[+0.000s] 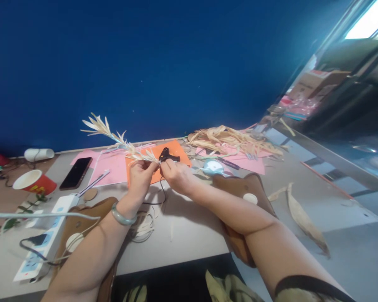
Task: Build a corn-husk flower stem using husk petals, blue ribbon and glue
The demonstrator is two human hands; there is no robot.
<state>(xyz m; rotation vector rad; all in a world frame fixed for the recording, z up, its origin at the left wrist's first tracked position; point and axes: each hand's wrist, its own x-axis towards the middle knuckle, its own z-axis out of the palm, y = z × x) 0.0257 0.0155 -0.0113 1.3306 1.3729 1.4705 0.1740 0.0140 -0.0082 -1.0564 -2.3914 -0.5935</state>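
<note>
My left hand is closed on a long stalk with pale dried husk leaves, which slants up to the left and ends in a spiky tuft. Close beside it, my right hand pinches near the stalk's lower end. What sits between its fingertips is too small to make out. Just behind my fingers, a black hot glue gun lies on a sheet of orange paper, and a dark cord runs down toward the table.
Dried corn husks are heaped at the back right. Pink paper, a phone, a red paper cup and a power strip with cords lie left. A white tape roll is right of my hands; a blue wall rises behind.
</note>
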